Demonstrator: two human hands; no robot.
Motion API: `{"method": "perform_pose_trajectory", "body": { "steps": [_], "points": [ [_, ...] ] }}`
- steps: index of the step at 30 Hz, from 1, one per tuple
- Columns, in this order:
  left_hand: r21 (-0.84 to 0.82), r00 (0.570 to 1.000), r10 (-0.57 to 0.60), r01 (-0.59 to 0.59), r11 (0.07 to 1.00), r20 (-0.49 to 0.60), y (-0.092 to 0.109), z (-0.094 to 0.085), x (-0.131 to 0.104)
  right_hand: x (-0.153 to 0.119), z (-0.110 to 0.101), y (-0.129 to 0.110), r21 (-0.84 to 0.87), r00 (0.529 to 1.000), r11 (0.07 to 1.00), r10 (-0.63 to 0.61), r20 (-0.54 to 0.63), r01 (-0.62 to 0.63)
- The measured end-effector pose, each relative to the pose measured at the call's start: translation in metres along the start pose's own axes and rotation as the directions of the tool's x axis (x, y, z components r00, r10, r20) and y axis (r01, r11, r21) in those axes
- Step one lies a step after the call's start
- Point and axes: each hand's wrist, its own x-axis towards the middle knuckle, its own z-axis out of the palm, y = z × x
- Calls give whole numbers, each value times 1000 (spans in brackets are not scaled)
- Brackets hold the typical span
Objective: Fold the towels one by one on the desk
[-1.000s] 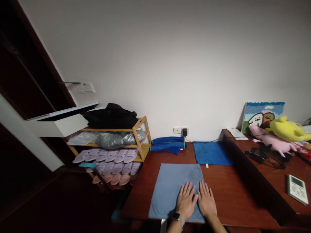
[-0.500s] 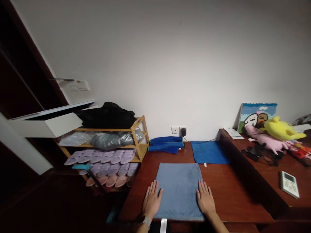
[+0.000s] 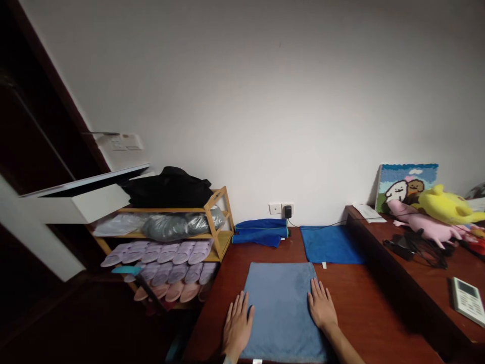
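A grey-blue cloth (image 3: 282,311) lies flat and spread on the reddish-brown table (image 3: 364,308), a white tag at its near edge. My left hand (image 3: 238,323) rests palm down on the cloth's left edge, fingers stretched out. On the right edge lies my right hand (image 3: 322,306), also flat with its fingers extended. Neither hand grips anything. Behind the cloth, a bright blue cloth (image 3: 333,244) is spread at the back right, and a bunched blue cloth (image 3: 260,232) sits at the back left by the wall.
Left of the table stands a wooden rack (image 3: 217,222) with slippers, plastic-wrapped items and a black bag (image 3: 168,188). On the raised surface to the right are plush toys (image 3: 445,205), cables, a picture (image 3: 409,184) and a white device (image 3: 469,301). A plug (image 3: 288,211) sits in the wall socket.
The camera view has shifted, so most of the scene appears slightly lower. My right hand has moved a little further up along the cloth's right edge. Both hands remain flat.
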Motion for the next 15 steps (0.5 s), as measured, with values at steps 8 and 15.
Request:
{"method": "perform_pose_trajectory", "body": {
  "steps": [8, 15],
  "points": [
    [-217, 915, 398, -402, 889, -63, 154, -31, 43, 0, 0, 1, -2, 1000, 1000, -23, -3, 23],
    [-257, 923, 366, -327, 909, 121, 166, 8, 46, -1, -3, 1, -4, 1000, 1000, -23, 3, 23]
  ]
}}
